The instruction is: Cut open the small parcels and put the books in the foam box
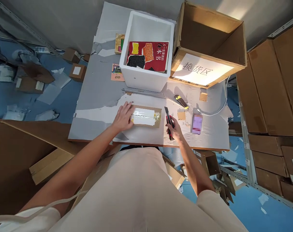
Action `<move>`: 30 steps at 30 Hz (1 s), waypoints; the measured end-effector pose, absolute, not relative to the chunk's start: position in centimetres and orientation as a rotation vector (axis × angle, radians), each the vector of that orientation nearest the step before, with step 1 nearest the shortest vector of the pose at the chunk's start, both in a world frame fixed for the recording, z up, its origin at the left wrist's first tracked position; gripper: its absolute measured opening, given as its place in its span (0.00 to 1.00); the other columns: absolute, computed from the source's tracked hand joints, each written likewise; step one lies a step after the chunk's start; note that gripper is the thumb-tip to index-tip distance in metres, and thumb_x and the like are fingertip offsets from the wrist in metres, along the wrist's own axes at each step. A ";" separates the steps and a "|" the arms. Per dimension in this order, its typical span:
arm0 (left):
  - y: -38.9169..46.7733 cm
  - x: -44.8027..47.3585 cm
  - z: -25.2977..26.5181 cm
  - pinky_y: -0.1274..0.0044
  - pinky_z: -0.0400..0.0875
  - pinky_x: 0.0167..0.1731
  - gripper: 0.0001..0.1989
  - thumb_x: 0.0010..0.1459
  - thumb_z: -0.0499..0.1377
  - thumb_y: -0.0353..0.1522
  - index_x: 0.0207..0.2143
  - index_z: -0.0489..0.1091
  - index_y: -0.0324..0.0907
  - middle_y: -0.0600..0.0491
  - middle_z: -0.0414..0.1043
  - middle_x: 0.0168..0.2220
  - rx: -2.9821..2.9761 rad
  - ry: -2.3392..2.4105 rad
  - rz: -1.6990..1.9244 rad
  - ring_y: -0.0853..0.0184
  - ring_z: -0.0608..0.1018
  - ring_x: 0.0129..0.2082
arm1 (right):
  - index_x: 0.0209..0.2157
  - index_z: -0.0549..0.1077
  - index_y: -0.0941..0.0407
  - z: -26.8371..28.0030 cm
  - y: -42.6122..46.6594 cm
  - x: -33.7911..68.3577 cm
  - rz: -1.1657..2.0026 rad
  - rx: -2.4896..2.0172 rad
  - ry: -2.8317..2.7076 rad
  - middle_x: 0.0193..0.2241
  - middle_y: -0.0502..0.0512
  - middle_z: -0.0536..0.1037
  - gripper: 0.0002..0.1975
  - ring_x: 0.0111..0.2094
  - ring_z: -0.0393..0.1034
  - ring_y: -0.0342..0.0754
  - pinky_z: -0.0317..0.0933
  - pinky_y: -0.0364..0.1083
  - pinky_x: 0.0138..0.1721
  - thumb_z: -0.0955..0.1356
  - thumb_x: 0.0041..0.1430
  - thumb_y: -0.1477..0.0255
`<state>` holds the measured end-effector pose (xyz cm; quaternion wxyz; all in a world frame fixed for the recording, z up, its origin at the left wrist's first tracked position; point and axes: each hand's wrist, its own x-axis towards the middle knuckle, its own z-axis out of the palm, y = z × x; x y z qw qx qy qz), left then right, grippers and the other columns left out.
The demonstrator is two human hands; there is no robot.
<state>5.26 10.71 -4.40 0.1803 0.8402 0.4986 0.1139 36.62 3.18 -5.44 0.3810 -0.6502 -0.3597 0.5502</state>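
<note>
A flat cardboard parcel with a white label and clear tape lies on the table in front of me. My left hand rests against its left end, fingers stretched out over the edge. To the right of the parcel, my right hand grips a black and red box cutter, its blade pointing away from me. Beyond that hand lies a second cutter, yellow and black. A phone with a blurred purple screen lies right of my right hand.
At the table's back stand a white foam box holding a red book and an open cardboard box with a paper sign. Small books lie left of the foam box. A white cable crosses the right side. Shelved cartons stand right.
</note>
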 end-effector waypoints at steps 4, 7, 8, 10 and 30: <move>11.6 6.1 -4.9 0.54 0.43 0.61 0.45 0.50 0.57 0.47 0.65 0.48 0.35 0.36 0.42 0.68 2.470 1.290 0.111 0.45 0.46 0.68 | 0.66 0.49 0.48 -6.2 1.1 37.5 1.528 -1.577 -0.944 0.33 0.48 0.74 0.40 0.19 0.64 0.38 0.62 0.42 0.19 0.67 0.54 0.62; 11.5 6.7 -5.3 0.53 0.43 0.61 0.52 0.45 0.59 0.56 0.65 0.49 0.36 0.35 0.46 0.67 2.464 1.374 0.137 0.44 0.49 0.66 | 0.67 0.49 0.47 -6.5 0.8 37.2 1.559 -1.580 -0.949 0.33 0.49 0.74 0.39 0.19 0.63 0.37 0.62 0.42 0.20 0.66 0.55 0.64; 11.5 6.9 -5.3 0.53 0.42 0.61 0.53 0.43 0.60 0.57 0.64 0.50 0.37 0.34 0.48 0.66 2.468 1.395 0.154 0.43 0.51 0.65 | 0.67 0.49 0.47 -6.4 0.8 37.1 1.569 -1.582 -0.946 0.33 0.49 0.73 0.39 0.19 0.63 0.37 0.62 0.42 0.20 0.66 0.55 0.64; 11.6 7.2 -5.2 0.50 0.37 0.60 0.57 0.37 0.62 0.59 0.64 0.52 0.38 0.34 0.54 0.63 2.478 1.423 0.182 0.41 0.56 0.62 | 0.67 0.48 0.47 -6.2 0.9 37.0 1.588 -1.588 -0.947 0.32 0.48 0.73 0.40 0.19 0.63 0.37 0.62 0.41 0.19 0.66 0.55 0.65; 13.2 7.4 -6.1 0.53 0.49 0.57 0.53 0.33 0.63 0.57 0.59 0.60 0.38 0.35 0.58 0.55 2.467 1.379 0.342 0.43 0.59 0.56 | 0.61 0.63 0.54 -3.8 4.8 40.9 1.846 -1.785 -1.580 0.15 0.42 0.64 0.29 0.12 0.53 0.36 0.48 0.37 0.14 0.65 0.56 0.72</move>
